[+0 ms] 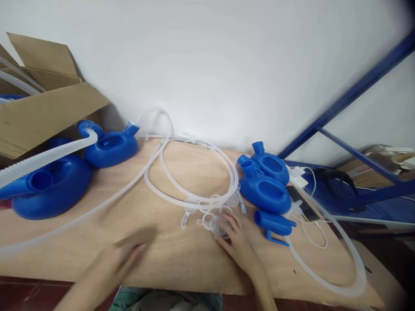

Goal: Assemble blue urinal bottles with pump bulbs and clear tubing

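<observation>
My right hand (235,239) reaches over the wooden table, its fingers apart and touching a group of clear plastic caps (207,221); whether it grips one is hard to tell. Low over the table on the left, my left hand (125,259) is blurred by motion, and its fingers are smeared. Behind the caps a coil of translucent tubing (191,194) lies in loops. Blue plastic bottles (267,194) stand to the right of the caps, with a blue spouted part (275,222) in front of them.
More blue bottles (112,149) and a white corrugated hose (48,155) are at the left, beside an open cardboard box (48,108). At the right are a phone (304,205), white cables, a power strip (297,177) and a blue metal frame (350,95). A white wall rises behind.
</observation>
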Tool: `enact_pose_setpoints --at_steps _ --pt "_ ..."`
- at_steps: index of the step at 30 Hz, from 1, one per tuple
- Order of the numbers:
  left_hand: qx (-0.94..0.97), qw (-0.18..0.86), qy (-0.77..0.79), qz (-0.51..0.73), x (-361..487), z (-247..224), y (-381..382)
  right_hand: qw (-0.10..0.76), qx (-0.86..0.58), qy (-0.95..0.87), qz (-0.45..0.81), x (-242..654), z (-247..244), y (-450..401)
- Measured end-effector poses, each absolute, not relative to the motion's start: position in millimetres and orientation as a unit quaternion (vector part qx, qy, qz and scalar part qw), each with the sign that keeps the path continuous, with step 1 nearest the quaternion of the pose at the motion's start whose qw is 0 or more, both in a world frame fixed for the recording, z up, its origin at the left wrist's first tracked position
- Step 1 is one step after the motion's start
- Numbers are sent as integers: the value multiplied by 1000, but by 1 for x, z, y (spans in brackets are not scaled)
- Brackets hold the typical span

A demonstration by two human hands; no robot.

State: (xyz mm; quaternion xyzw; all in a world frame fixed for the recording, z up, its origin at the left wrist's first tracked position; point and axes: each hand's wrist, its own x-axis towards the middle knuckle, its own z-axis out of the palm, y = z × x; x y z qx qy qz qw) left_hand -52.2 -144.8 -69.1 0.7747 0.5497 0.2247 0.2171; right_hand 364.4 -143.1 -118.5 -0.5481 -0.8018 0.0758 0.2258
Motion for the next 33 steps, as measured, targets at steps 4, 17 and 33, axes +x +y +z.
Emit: enact_pose_setpoints --at_steps 4,17,33 --pt "908 89 377 158 49 -84 -124 282 -548 -785 70 357 -119 -132" --pt "955 41 273 112 127 -102 -83 341 -685 -643 -19 393 -117 -133" --pt "403 632 424 509 94 -54 -55 264 -759 -587 -104 499 -42 -50"
